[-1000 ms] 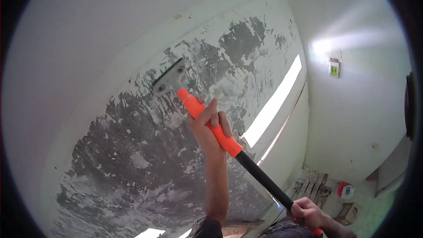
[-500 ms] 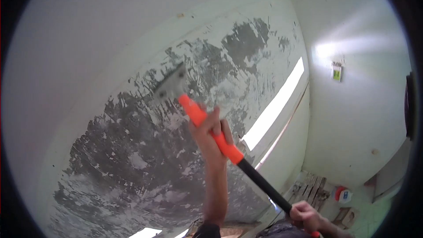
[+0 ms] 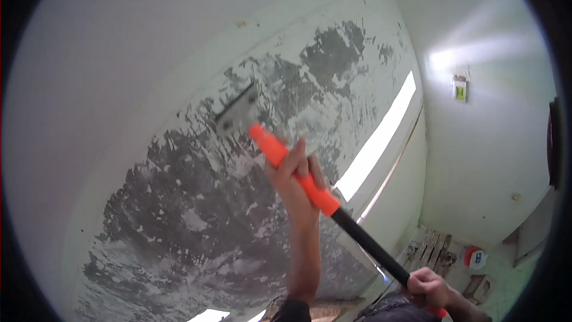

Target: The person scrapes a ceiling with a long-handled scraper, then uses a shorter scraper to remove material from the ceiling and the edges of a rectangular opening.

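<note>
A long-handled scraper [image 3: 241, 107] with a wide flat metal head, orange grip and black shaft slants across the view. My left hand [image 3: 295, 173] is closed around the orange grip just below the head. Lower right, my right hand [image 3: 428, 286] wraps the bottom of the black shaft, close to its orange end. The scraper's blade lies against or very close to a patchy surface [image 3: 179, 203], where grey shows through broken white coating; exact contact cannot be made out.
A bright narrow opening [image 3: 378, 137] runs along the right of the patchy surface. On the side wall is a small box with a green label [image 3: 460, 90]. Below right are slatted boards [image 3: 429, 250], a red-and-white container [image 3: 475, 257] and a wooden frame-like piece [image 3: 476, 289].
The scraper and both hands sit slightly further right in the picture. The background has shifted a little too, as the camera moved. Both hands keep their hold.
</note>
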`<state>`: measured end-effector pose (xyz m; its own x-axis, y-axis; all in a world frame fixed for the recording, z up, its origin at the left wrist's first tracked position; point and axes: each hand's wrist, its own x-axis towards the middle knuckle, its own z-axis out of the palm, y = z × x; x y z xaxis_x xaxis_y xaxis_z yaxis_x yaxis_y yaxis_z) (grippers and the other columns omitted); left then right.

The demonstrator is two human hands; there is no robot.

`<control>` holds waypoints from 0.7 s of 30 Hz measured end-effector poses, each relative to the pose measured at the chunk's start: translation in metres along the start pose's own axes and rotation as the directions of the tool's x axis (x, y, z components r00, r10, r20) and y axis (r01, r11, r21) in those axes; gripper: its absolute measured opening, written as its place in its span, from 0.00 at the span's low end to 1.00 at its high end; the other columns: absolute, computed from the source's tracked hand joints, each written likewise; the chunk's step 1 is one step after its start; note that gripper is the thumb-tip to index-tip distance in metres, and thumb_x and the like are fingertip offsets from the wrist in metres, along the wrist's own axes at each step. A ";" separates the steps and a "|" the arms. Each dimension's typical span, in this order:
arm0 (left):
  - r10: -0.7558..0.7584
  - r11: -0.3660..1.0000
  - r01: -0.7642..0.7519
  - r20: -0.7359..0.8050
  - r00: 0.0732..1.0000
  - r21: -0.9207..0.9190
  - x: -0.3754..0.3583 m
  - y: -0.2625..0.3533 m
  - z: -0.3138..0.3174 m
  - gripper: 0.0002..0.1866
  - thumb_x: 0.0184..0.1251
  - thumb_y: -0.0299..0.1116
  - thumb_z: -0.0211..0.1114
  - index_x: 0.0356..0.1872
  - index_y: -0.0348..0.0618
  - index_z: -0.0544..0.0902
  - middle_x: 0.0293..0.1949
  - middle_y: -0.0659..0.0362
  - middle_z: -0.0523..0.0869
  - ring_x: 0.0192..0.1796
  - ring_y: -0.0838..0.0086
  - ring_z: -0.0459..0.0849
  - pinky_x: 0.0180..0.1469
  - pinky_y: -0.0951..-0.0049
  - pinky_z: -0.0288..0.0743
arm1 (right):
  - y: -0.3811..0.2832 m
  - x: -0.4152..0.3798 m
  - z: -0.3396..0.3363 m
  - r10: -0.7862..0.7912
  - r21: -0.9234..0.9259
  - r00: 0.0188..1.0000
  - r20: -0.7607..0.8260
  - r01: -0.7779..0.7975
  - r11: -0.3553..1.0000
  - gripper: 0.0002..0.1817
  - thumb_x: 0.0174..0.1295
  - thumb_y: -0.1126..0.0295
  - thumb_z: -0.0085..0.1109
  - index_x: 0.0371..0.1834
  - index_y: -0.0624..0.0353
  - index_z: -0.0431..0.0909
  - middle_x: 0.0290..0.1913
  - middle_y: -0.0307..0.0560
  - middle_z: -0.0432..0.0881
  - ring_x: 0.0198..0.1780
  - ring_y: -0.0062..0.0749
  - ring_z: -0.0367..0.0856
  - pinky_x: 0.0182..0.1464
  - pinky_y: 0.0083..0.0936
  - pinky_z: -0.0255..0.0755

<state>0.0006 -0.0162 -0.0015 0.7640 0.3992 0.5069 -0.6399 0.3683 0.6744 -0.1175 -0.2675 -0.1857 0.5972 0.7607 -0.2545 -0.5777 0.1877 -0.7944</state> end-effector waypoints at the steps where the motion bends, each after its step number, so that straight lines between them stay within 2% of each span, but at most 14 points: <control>1: 0.003 1.000 -0.003 -0.006 1.000 0.009 0.000 0.000 -0.003 0.12 0.61 0.21 0.60 0.41 0.42 0.67 0.13 0.66 0.59 0.07 0.77 0.61 0.08 0.76 0.51 | -0.004 0.003 -0.003 -0.016 -0.006 1.000 -0.007 0.016 1.000 0.24 0.68 0.52 0.54 0.20 0.58 0.69 0.18 0.32 0.65 0.15 0.14 0.58 0.17 0.16 0.49; 3: -0.027 0.999 0.028 -0.022 0.999 0.036 -0.001 0.000 -0.005 0.11 0.62 0.21 0.60 0.40 0.43 0.67 0.14 0.66 0.60 0.07 0.78 0.60 0.08 0.76 0.51 | -0.010 0.007 0.007 0.007 -0.118 1.000 -0.030 -0.010 0.993 0.24 0.68 0.51 0.54 0.20 0.58 0.70 0.17 0.31 0.65 0.16 0.14 0.58 0.18 0.17 0.49; 6: 0.027 0.999 -0.028 -0.043 0.999 -0.023 0.004 0.001 0.003 0.11 0.62 0.20 0.59 0.41 0.43 0.68 0.14 0.66 0.60 0.07 0.78 0.60 0.08 0.76 0.50 | -0.013 0.003 0.009 0.012 -0.083 0.998 -0.064 -0.018 0.996 0.25 0.68 0.51 0.53 0.19 0.57 0.70 0.17 0.31 0.65 0.17 0.14 0.60 0.18 0.17 0.49; 8: 0.038 0.999 -0.037 -0.046 0.998 0.030 -0.007 0.000 -0.001 0.11 0.63 0.21 0.59 0.42 0.43 0.68 0.14 0.66 0.60 0.07 0.78 0.59 0.09 0.77 0.50 | -0.014 0.002 0.005 -0.012 -0.091 0.998 -0.067 0.006 0.996 0.24 0.68 0.52 0.53 0.19 0.57 0.70 0.17 0.31 0.65 0.17 0.14 0.60 0.18 0.17 0.49; 11: 0.019 1.000 -0.018 -0.055 0.998 0.009 0.000 0.002 0.002 0.11 0.63 0.21 0.59 0.43 0.42 0.68 0.14 0.66 0.60 0.07 0.78 0.58 0.09 0.77 0.50 | -0.008 0.002 0.002 0.004 -0.059 1.000 0.012 -0.004 0.998 0.21 0.69 0.56 0.50 0.18 0.55 0.69 0.20 0.31 0.65 0.17 0.14 0.59 0.19 0.17 0.49; 12: 0.014 1.000 -0.013 -0.064 0.998 0.011 0.002 0.001 0.004 0.11 0.63 0.21 0.59 0.43 0.42 0.68 0.14 0.66 0.60 0.07 0.78 0.58 0.09 0.77 0.50 | -0.023 0.003 0.012 -0.029 -0.162 0.999 -0.040 0.022 0.987 0.24 0.70 0.52 0.48 0.17 0.52 0.63 0.18 0.26 0.60 0.21 0.12 0.56 0.22 0.18 0.48; 15: 0.050 0.998 -0.051 -0.071 0.996 -0.020 0.005 0.001 0.004 0.12 0.63 0.21 0.59 0.44 0.42 0.68 0.14 0.66 0.60 0.07 0.78 0.58 0.08 0.76 0.50 | -0.024 -0.005 0.022 0.003 -0.174 0.994 -0.112 -0.023 0.984 0.23 0.70 0.54 0.47 0.17 0.52 0.62 0.18 0.27 0.59 0.21 0.12 0.55 0.22 0.18 0.48; 16: 0.045 0.999 -0.044 -0.039 0.998 0.010 -0.003 0.001 -0.002 0.12 0.62 0.22 0.60 0.44 0.42 0.68 0.14 0.66 0.59 0.07 0.77 0.59 0.08 0.76 0.50 | -0.022 -0.010 0.022 0.032 -0.136 0.996 -0.088 -0.044 0.990 0.22 0.69 0.56 0.47 0.17 0.52 0.62 0.18 0.27 0.59 0.20 0.12 0.55 0.21 0.18 0.47; 18: 0.048 0.999 -0.048 0.005 0.999 0.023 0.003 -0.002 -0.001 0.12 0.62 0.22 0.60 0.44 0.42 0.67 0.14 0.66 0.59 0.07 0.77 0.59 0.08 0.76 0.50 | -0.022 -0.005 0.013 -0.019 -0.150 0.997 -0.072 0.008 0.989 0.22 0.69 0.57 0.47 0.17 0.52 0.62 0.18 0.27 0.59 0.20 0.12 0.55 0.21 0.18 0.46; 21: 0.032 0.999 -0.031 -0.028 0.999 0.018 0.012 -0.004 0.003 0.12 0.62 0.22 0.59 0.43 0.42 0.67 0.14 0.65 0.59 0.07 0.77 0.59 0.08 0.76 0.50 | -0.030 0.011 0.014 -0.038 -0.149 0.995 -0.095 0.024 0.988 0.21 0.69 0.61 0.47 0.16 0.53 0.61 0.19 0.28 0.59 0.19 0.12 0.54 0.20 0.17 0.45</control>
<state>0.0121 -0.0152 0.0036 0.7405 0.4345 0.5128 -0.6621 0.3403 0.6677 -0.1012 -0.2558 -0.1571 0.6689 0.6907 -0.2750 -0.4737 0.1109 -0.8737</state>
